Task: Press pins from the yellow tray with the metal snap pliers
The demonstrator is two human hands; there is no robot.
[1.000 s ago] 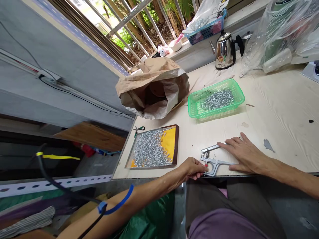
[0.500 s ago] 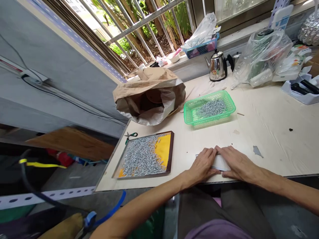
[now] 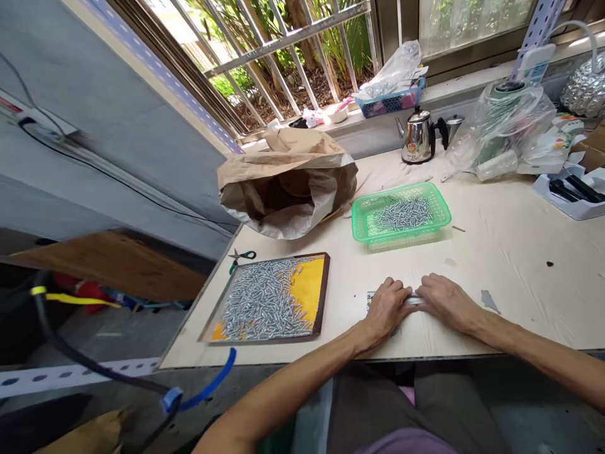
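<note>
The bare left hand [image 3: 390,309] and bare right hand [image 3: 445,302] grip a slim silver metal tool [image 3: 414,301], presumably steadying it over the flat cream wooden tabletop [image 3: 501,252].

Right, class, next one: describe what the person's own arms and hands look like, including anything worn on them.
The left hand and right hand are ungloved, and no ring can be made out. The left forearm and right forearm are bare as far as they show, without sleeve, watch or bracelet in view.

Single head-worn view, facing forward and down: hands [image 3: 388,307] near, table [image 3: 505,258], window [image 3: 293,39] beyond.
</note>
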